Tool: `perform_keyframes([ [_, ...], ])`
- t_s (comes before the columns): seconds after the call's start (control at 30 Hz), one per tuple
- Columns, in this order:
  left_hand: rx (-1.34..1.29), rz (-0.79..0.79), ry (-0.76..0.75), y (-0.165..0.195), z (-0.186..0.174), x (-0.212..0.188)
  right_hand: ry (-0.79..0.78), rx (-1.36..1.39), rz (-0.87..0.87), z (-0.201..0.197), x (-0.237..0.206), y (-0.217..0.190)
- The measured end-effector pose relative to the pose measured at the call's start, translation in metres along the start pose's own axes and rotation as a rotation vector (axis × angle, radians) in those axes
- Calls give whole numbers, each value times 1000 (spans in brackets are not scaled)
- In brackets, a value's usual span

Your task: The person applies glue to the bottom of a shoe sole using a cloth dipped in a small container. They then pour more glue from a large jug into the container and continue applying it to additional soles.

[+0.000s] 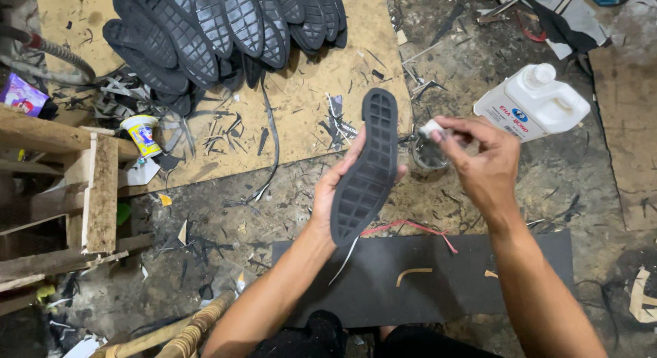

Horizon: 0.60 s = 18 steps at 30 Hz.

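Head view of a floor workplace. The left hand (335, 190) cradles a black rubber shoe sole (368, 168) from beneath, tread side up, palm under its near half, thumb at its left edge and fingertips showing past its right edge; the sole stands tilted, its far end raised above the floor. The right hand (479, 163) is pressed together around a small whitish applicator (431, 128), pinched at the fingertips just right of the sole's far half and directly above a small round tin (429, 155). A white plastic jug (534, 101) lies to the far right; a stack of like soles (226, 30) rests on a board (308, 91) at the far left, and a dark mat (424, 279) lies near.

Judged from its thin moulded form, the sole is light, flexible and grippy rather than slippery, and not fragile. It is best supported under the waist with the thumb on the edge, leaving the upper face free.
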<state>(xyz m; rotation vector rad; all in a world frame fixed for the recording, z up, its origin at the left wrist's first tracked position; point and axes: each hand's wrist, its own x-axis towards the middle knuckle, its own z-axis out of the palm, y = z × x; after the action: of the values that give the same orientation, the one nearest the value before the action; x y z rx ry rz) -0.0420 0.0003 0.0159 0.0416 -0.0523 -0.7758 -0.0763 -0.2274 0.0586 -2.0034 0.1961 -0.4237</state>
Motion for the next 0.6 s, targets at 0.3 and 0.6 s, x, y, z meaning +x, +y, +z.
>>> perform_keyframes([
  [0.3, 102, 22, 54, -17, 11, 4, -72, 1, -73, 25, -5, -71],
  [0.6, 69, 98, 78, -20, -2, 7, -86, 8, -189, 33, -24, -71],
])
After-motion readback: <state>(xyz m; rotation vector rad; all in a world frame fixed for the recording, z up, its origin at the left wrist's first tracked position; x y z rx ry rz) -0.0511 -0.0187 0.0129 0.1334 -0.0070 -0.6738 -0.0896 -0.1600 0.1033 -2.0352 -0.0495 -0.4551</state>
